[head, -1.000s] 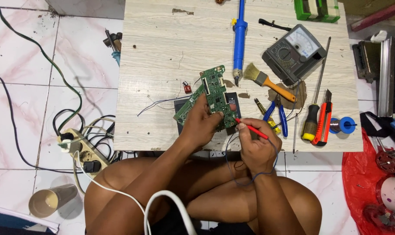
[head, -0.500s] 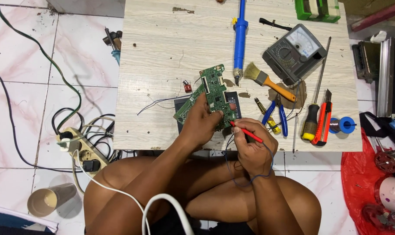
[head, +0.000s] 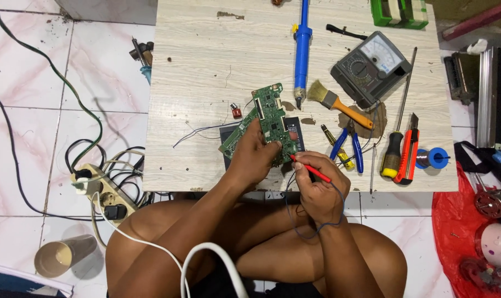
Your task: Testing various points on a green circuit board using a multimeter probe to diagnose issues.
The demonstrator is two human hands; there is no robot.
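Observation:
My left hand (head: 255,154) grips a green circuit board (head: 268,111), holding it tilted above the wooden table (head: 206,66). A dark flat device (head: 294,135) lies under the board. My right hand (head: 320,187) pinches a red test probe (head: 310,168) like a pen, its tip touching the board's lower right edge. A thin blue wire loops from the probe around my right wrist.
On the table lie a blue desoldering pump (head: 301,49), an orange-handled brush (head: 338,103), an analog multimeter (head: 372,66), blue-handled pliers (head: 352,146), screwdrivers (head: 395,149), a red utility knife (head: 409,154) and a blue solder spool (head: 435,158). A power strip (head: 104,190) and a cup (head: 60,256) sit on the floor.
My right hand has shifted the red probe slightly along the board's lower edge. The left hand keeps the board in about the same spot.

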